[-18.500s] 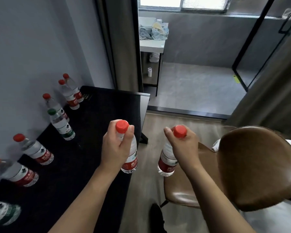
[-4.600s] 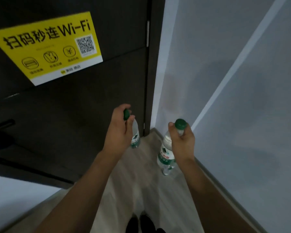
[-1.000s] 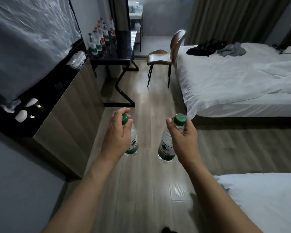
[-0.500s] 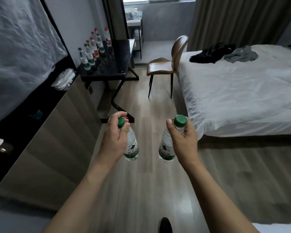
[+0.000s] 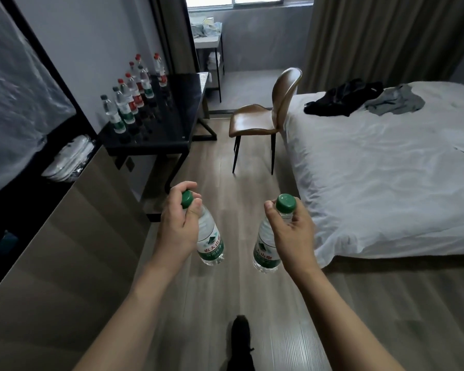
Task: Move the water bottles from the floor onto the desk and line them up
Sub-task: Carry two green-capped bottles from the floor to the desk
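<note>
desk (image 5: 172, 124) nearer; both bottles (image 5: 210, 242) green-capped, clear.

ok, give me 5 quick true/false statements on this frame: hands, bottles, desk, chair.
1. Each hand holds a green-capped bottle near its neck. True: the left hand holds the left bottle, the right hand holds the right bottle.
2. The desk has no bottles on it. False: a row of bottles stands along the wall side.
3. All bottles on the desk have green caps. False: several have red caps.
4. The brown chair stands between the desk and the bed. True.
5. The held bottles are resting on the floor. False: both hang in the air above the wooden floor.
</note>
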